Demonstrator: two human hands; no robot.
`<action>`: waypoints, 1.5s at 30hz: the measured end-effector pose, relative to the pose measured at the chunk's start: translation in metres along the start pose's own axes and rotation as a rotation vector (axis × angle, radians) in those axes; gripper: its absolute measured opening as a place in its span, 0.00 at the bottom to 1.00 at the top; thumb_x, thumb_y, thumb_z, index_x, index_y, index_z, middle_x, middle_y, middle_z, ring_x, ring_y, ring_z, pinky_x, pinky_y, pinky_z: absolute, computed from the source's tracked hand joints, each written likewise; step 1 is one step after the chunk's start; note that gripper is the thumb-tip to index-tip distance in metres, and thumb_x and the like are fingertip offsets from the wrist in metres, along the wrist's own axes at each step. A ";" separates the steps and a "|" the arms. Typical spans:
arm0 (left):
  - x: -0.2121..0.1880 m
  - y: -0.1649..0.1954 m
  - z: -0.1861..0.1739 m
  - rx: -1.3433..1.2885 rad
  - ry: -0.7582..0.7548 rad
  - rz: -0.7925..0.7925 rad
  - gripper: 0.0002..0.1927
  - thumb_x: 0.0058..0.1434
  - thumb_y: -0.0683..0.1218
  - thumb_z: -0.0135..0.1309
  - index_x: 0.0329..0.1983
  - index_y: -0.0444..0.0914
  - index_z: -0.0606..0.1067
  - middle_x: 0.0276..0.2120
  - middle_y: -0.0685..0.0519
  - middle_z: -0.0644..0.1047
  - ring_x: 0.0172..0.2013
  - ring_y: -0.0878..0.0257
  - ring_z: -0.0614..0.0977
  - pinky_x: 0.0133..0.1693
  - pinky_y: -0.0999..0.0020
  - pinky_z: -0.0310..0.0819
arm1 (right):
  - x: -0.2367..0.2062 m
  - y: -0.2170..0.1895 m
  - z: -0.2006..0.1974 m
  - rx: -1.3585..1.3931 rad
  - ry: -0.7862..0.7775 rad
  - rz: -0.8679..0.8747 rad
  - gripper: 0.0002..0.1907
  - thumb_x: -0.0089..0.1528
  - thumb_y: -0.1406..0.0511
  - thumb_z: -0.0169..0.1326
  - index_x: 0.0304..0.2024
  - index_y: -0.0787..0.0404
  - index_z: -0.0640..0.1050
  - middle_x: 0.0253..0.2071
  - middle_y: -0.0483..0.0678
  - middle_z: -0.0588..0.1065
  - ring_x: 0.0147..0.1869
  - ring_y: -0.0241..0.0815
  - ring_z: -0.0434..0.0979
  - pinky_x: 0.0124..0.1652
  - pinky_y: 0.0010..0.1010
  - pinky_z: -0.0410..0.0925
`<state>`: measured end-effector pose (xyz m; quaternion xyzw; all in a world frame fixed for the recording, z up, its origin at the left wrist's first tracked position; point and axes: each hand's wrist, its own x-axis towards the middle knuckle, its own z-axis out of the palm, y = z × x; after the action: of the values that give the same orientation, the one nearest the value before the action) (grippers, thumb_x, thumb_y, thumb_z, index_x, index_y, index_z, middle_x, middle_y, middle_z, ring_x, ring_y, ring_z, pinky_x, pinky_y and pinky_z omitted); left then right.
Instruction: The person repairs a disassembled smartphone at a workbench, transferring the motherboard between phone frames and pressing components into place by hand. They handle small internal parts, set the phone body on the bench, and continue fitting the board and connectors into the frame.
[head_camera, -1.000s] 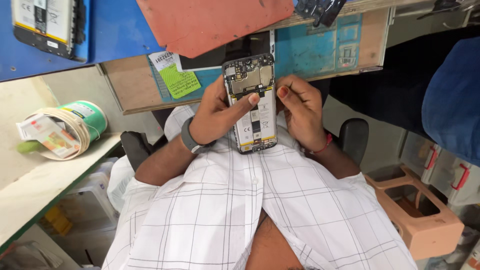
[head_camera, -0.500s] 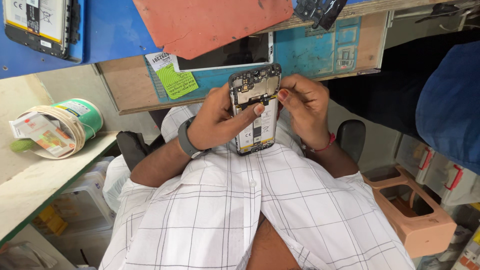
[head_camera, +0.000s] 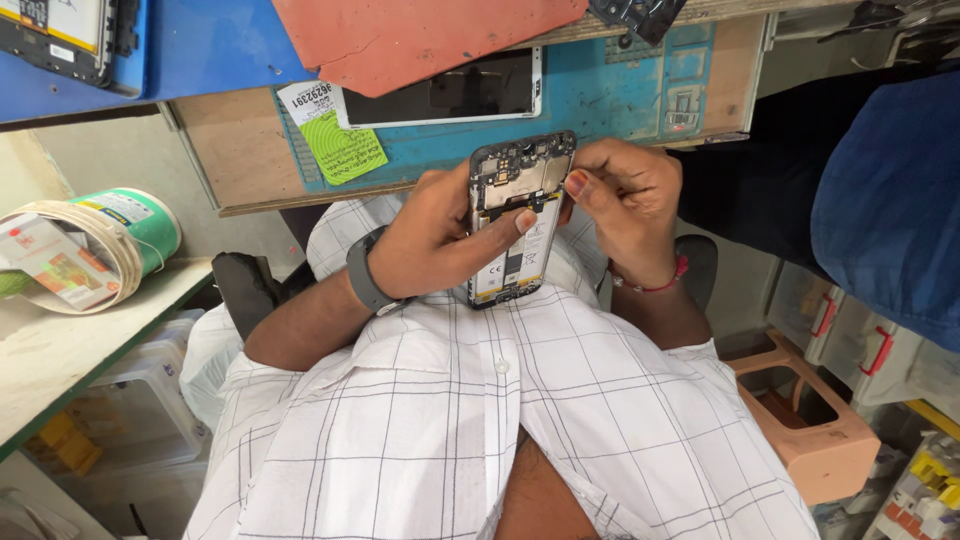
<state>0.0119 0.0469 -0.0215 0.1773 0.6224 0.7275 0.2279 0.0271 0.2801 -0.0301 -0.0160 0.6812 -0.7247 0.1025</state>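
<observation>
While its back cover is already off, the opened phone (head_camera: 518, 220) sits between both hands above the lap, battery and circuit board bared, nothing yet lifted out. The left hand (head_camera: 440, 240) is clamped around its left edge, thumb pressed across the middle. The right hand (head_camera: 625, 205) pinches the upper right corner, fingers together. Beyond lie a blue tabletop (head_camera: 600, 100) with a second phone (head_camera: 440, 95), a red mat (head_camera: 420, 35), and a tape roll (head_camera: 90, 250) to the left.
</observation>
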 end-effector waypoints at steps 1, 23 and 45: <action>-0.001 0.001 0.000 -0.006 -0.004 0.004 0.16 0.72 0.40 0.57 0.61 0.32 0.71 0.36 0.53 0.83 0.33 0.72 0.80 0.33 0.75 0.75 | 0.000 0.000 0.000 -0.007 -0.006 -0.004 0.12 0.71 0.67 0.57 0.37 0.72 0.75 0.32 0.51 0.77 0.30 0.33 0.78 0.31 0.21 0.71; -0.002 0.013 -0.006 0.149 -0.001 0.024 0.16 0.70 0.42 0.57 0.57 0.33 0.70 0.27 0.52 0.79 0.24 0.68 0.81 0.27 0.71 0.71 | -0.003 0.001 0.008 -0.006 0.013 -0.058 0.13 0.72 0.65 0.58 0.41 0.73 0.78 0.33 0.51 0.79 0.32 0.35 0.79 0.32 0.22 0.73; 0.002 0.014 -0.009 0.114 -0.005 -0.020 0.17 0.70 0.42 0.57 0.59 0.33 0.71 0.26 0.52 0.79 0.23 0.66 0.80 0.26 0.69 0.70 | 0.002 -0.007 0.011 -0.204 0.008 -0.132 0.10 0.72 0.69 0.54 0.45 0.75 0.78 0.37 0.53 0.79 0.36 0.37 0.82 0.33 0.22 0.75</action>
<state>0.0035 0.0389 -0.0089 0.1857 0.6639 0.6882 0.2262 0.0262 0.2690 -0.0231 -0.0683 0.7494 -0.6567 0.0496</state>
